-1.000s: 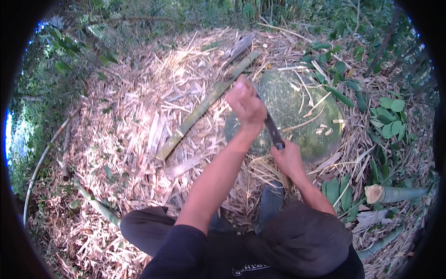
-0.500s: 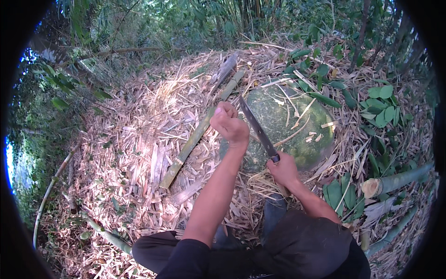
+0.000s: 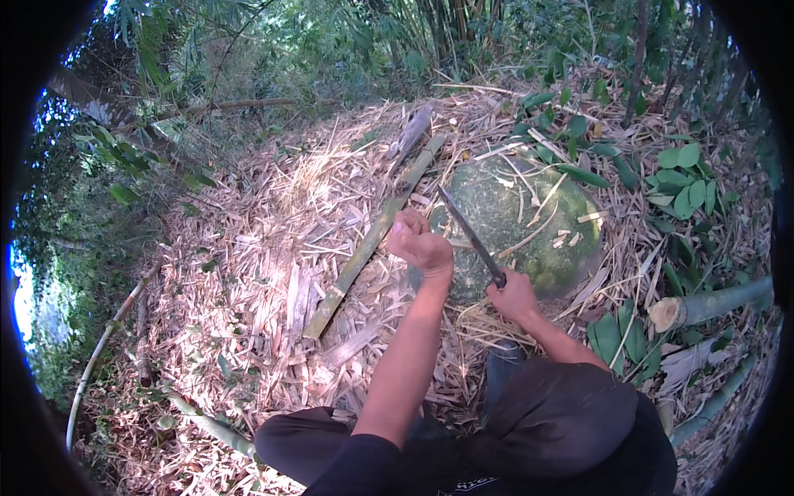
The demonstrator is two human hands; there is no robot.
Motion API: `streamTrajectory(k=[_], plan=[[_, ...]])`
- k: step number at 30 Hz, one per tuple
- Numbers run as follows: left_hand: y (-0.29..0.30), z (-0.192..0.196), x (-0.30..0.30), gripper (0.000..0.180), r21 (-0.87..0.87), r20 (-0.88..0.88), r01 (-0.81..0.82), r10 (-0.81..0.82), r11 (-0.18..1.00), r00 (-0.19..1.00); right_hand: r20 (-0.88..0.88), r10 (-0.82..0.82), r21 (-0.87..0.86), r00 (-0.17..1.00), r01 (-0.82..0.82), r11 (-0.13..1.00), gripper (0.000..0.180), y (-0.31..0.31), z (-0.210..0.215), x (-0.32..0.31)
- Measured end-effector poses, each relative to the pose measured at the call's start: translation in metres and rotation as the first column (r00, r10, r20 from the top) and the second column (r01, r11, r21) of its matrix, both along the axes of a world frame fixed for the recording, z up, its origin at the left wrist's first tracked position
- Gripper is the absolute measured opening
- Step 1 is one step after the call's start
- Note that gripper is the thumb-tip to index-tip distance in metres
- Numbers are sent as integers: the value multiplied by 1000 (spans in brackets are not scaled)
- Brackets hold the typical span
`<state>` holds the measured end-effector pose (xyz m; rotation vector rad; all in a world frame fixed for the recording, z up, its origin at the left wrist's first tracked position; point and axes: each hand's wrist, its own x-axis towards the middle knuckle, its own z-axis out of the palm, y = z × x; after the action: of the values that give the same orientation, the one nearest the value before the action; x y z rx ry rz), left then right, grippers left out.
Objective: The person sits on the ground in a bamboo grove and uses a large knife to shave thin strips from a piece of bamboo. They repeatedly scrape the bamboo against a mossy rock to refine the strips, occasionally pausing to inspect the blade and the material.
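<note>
Head view, one left fist [image 3: 422, 246], one right hand [image 3: 514, 297] gripping one knife [image 3: 472, 235]

open at left over pale, dry leaf litter [image 3: 256, 248], up to a long, flat, green bamboo length [image 3: 364, 255]. crossed above the broad, rounded, green mound [image 3: 509, 219] by a long, dark metal knife [image 3: 473, 238]; blocked farther right by a thick, pale-green bamboo pole [image 3: 719, 304].
</note>
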<state>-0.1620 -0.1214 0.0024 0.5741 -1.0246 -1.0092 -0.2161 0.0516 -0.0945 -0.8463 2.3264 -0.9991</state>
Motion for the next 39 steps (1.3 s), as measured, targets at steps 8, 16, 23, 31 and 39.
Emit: streamTrajectory(k=[8, 16, 23, 31, 39], plan=[[-6, 5, -19, 56, -62, 52, 34, -31, 997, 998, 258, 276, 0, 926, -286, 958, 19, 5, -3, -60], [7, 11, -28, 38, -43, 59, 144, -141, 989, 988, 875, 136, -192, 465, 74, 979, 16, 12, -11, -57], [-4, 4, -12, 43, -81, 99, 35, -27, 996, 995, 30, 92, -350, 995, -76, 934, 25, 9, 71, -3], [3, 9, -12, 49, -98, 24, 73, -71, 993, 997, -78, 99, 36, 992, -97, 995, 40, -3, 7, -9], [19, 6, -10, 36, -243, 96, 105, -84, 964, 992, 69, 210, 81, 975, -216, 973, 35, 2, 1, -38]])
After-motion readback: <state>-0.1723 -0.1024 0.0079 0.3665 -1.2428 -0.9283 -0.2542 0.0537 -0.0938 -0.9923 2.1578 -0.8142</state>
